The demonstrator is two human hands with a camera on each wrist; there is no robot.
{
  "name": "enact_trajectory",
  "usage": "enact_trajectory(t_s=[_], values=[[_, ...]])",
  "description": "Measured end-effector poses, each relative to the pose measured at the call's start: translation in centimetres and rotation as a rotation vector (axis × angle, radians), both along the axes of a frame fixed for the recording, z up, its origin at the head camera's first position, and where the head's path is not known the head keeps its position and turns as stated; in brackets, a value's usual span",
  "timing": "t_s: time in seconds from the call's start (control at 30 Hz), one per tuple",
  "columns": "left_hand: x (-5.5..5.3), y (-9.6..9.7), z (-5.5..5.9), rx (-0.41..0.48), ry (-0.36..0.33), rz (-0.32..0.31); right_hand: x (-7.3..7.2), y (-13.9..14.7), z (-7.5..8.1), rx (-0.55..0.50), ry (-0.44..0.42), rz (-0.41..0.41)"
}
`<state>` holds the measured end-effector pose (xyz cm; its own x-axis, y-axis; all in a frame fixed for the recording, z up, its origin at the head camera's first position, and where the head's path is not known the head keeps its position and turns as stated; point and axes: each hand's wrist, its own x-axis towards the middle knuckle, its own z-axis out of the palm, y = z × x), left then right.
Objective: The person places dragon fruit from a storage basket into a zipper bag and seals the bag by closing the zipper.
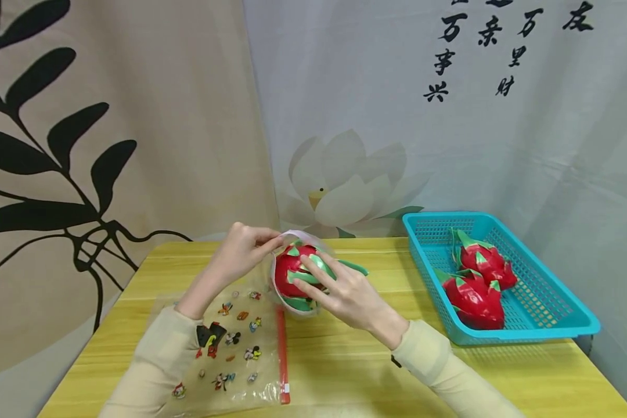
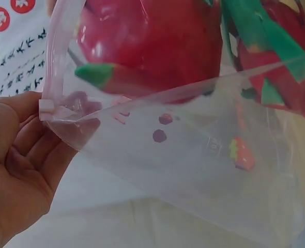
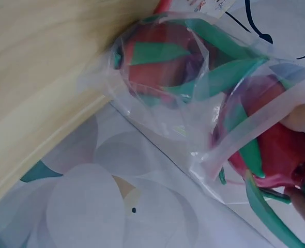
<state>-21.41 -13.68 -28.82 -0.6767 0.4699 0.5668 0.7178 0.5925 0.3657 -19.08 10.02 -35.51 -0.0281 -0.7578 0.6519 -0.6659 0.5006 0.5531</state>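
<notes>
My left hand (image 1: 240, 252) pinches the mouth edge of a clear zip bag (image 2: 194, 160) with a pale pink zip strip, right by its white slider (image 2: 47, 106). My right hand (image 1: 347, 293) holds a red dragon fruit (image 3: 276, 139) with green leaf tips at the bag's mouth, partly behind the zip strip. Deeper in the bag lies a second dragon fruit (image 3: 160, 62), seen through the plastic in the right wrist view. The bag hangs above the table, its body mostly hidden by the fruit in the head view.
A flat clear bag (image 1: 240, 368) with cartoon prints and a red zip strip lies on the wooden table (image 1: 355, 371), below my left forearm. On the right stands a blue plastic basket (image 1: 548, 287) holding two more dragon fruits (image 1: 475, 302). Printed curtains hang behind.
</notes>
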Motion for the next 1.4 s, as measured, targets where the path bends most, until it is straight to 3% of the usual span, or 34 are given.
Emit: enact_trajectory(t_s=[0.33, 0.6, 0.77, 0.9, 1.03, 1.2, 1.3, 1.4], values=[[0.5, 0.6, 0.6, 0.078, 0.014, -0.031, -0.6, -1.7, 1.0, 0.111, 0.075, -0.176], [-0.2, 0.6, 0.2, 0.176, 0.031, -0.025, -2.3, -0.8, -0.6, 0.075, 0.110, -0.068], [-0.5, 0.9, 0.0, 0.174, 0.009, -0.016, -2.9, -0.6, -0.9, 0.038, 0.168, -0.004], [-0.7, 1.3, 0.0, 0.175, -0.001, 0.004, -3.3, -1.3, -0.5, 0.028, 0.192, -0.004], [-1.0, 1.7, -0.2, 0.191, 0.005, 0.018, -3.6, -2.3, 0.0, 0.049, 0.190, -0.051], [-1.3, 1.7, -0.1, 0.225, 0.030, 0.041, -3.2, -3.4, 0.9, 0.139, 0.095, -0.147], [-1.6, 1.4, -0.1, 0.251, 0.043, 0.072, -2.7, -3.2, 1.4, 0.187, 0.059, -0.173], [-1.8, 1.1, -0.1, 0.275, 0.052, 0.092, -2.4, -2.2, 1.1, 0.200, 0.075, -0.173]])
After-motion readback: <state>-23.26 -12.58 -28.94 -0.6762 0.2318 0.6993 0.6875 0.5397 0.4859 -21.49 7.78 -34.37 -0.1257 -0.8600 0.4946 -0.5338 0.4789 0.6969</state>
